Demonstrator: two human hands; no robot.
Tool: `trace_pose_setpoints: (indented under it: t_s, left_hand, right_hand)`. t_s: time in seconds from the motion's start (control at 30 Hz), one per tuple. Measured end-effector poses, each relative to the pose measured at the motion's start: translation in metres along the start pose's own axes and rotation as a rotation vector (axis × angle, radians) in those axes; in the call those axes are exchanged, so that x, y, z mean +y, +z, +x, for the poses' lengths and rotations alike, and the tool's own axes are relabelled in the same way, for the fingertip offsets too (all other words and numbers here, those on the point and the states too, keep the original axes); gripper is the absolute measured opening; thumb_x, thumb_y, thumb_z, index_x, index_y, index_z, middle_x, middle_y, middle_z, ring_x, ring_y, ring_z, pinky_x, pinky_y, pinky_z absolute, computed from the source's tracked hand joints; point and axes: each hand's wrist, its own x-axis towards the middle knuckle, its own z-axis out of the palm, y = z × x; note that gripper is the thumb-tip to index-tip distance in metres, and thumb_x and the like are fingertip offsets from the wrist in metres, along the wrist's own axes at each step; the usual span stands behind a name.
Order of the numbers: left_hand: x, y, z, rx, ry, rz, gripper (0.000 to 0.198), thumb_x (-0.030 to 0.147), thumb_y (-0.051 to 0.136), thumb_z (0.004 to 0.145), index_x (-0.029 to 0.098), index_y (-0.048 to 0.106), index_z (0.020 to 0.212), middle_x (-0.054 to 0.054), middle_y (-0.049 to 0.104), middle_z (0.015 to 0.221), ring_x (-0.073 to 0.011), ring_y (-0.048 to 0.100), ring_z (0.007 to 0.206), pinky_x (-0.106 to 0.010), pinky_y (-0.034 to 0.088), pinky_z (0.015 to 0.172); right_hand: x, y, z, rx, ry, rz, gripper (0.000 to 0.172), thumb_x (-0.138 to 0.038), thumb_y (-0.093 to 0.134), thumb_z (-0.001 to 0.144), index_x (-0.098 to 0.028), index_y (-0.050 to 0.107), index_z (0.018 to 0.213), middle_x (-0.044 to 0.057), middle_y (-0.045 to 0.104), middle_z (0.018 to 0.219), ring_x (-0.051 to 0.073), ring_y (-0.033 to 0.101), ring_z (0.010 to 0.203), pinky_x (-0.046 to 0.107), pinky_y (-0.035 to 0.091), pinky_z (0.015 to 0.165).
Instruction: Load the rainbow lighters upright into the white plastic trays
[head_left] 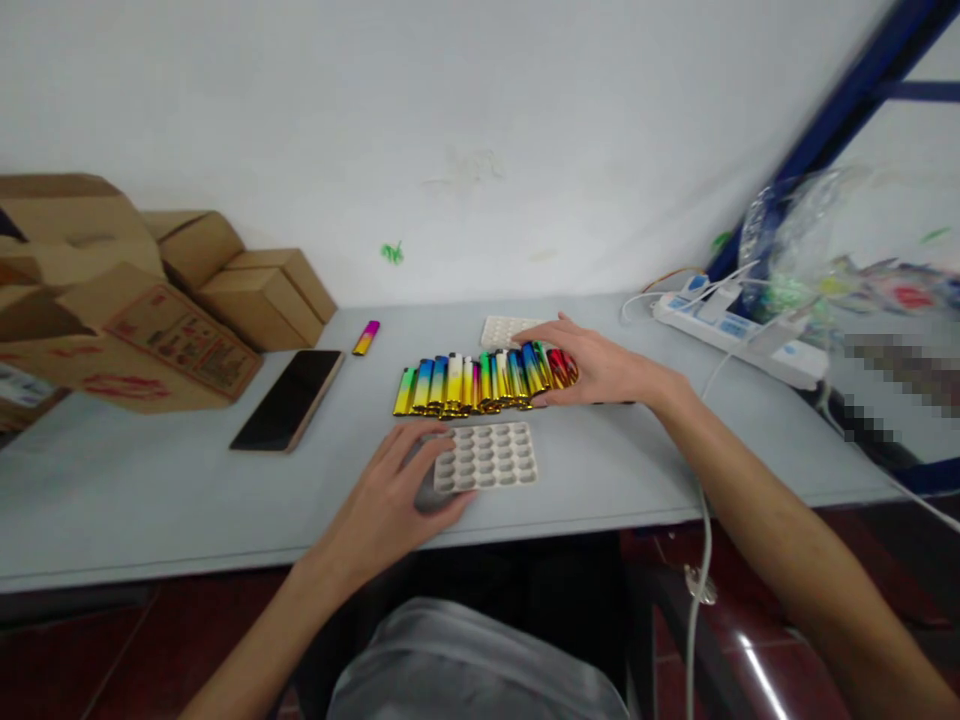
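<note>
A row of shiny lighters, shading from green, blue and red to gold, lies side by side on the table. My right hand curls round the right end of this row, thumb at the near side and fingers at the far side, gripping the red and blue ones there. In front of the row lies a white tray with rows of small oval pockets. My left hand holds its left edge, index finger on top and thumb at the near corner. A second white tray sits behind the row, partly hidden by my right hand.
A single pink-and-yellow lighter lies apart at the back left. Nearer is a dark phone, beside cardboard boxes. On the right are a white power strip, a hanging cable and a clear plastic bag.
</note>
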Motion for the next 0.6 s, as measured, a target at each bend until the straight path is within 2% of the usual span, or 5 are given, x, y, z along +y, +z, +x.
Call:
trace_pose_setpoints:
  t_s: [0.13, 0.3, 0.4, 0.47, 0.6]
  left_hand:
    - [0.002, -0.001, 0.000, -0.021, -0.022, -0.015, 0.039, 0.031, 0.074, 0.090, 0.021, 0.054, 0.123, -0.013, 0.057, 0.128, -0.0283, 0.059, 0.122, -0.048, 0.052, 0.108]
    - [0.004, 0.000, 0.000, -0.072, -0.030, 0.005, 0.042, 0.035, 0.073, 0.090, 0.020, 0.055, 0.126, -0.015, 0.056, 0.132, -0.0308, 0.057, 0.125, -0.050, 0.050, 0.110]
    - [0.004, 0.000, 0.000, -0.071, -0.035, 0.001, 0.042, 0.032, 0.071, 0.090, 0.021, 0.055, 0.128, -0.015, 0.057, 0.132, -0.0309, 0.057, 0.126, -0.051, 0.048, 0.111]
    - [0.004, 0.000, 0.001, -0.074, -0.029, -0.012, 0.040, 0.030, 0.070, 0.091, 0.021, 0.056, 0.126, -0.014, 0.059, 0.130, -0.0299, 0.058, 0.124, -0.049, 0.048, 0.111]
    - [0.003, -0.001, 0.001, -0.085, -0.029, -0.025, 0.037, 0.030, 0.069, 0.092, 0.020, 0.057, 0.126, -0.013, 0.062, 0.127, -0.0292, 0.057, 0.124, -0.049, 0.046, 0.113]
  right_hand:
    - [-0.008, -0.008, -0.001, 0.086, -0.017, 0.146, 0.076, -0.043, 0.084, 0.080, -0.025, 0.054, 0.148, 0.012, 0.060, 0.145, 0.034, 0.056, 0.134, 0.055, 0.042, 0.117]
    - [-0.016, -0.004, 0.001, 0.233, 0.042, 0.508, 0.054, -0.043, 0.086, 0.079, -0.029, 0.071, 0.129, 0.009, 0.051, 0.152, 0.026, 0.063, 0.123, 0.045, 0.055, 0.108]
    - [-0.024, 0.003, 0.005, 0.263, 0.089, 0.757, 0.059, -0.041, 0.092, 0.072, -0.028, 0.073, 0.126, 0.009, 0.047, 0.157, 0.026, 0.067, 0.119, 0.046, 0.059, 0.103]
    - [-0.030, 0.007, 0.006, 0.221, 0.109, 0.906, 0.064, -0.041, 0.094, 0.070, -0.028, 0.072, 0.129, 0.009, 0.049, 0.157, 0.029, 0.066, 0.124, 0.046, 0.058, 0.104]
    - [-0.042, 0.014, 0.009, 0.254, 0.169, 1.060, 0.041, -0.053, 0.079, 0.085, -0.023, 0.080, 0.112, 0.012, 0.066, 0.141, 0.026, 0.074, 0.108, 0.045, 0.060, 0.098]
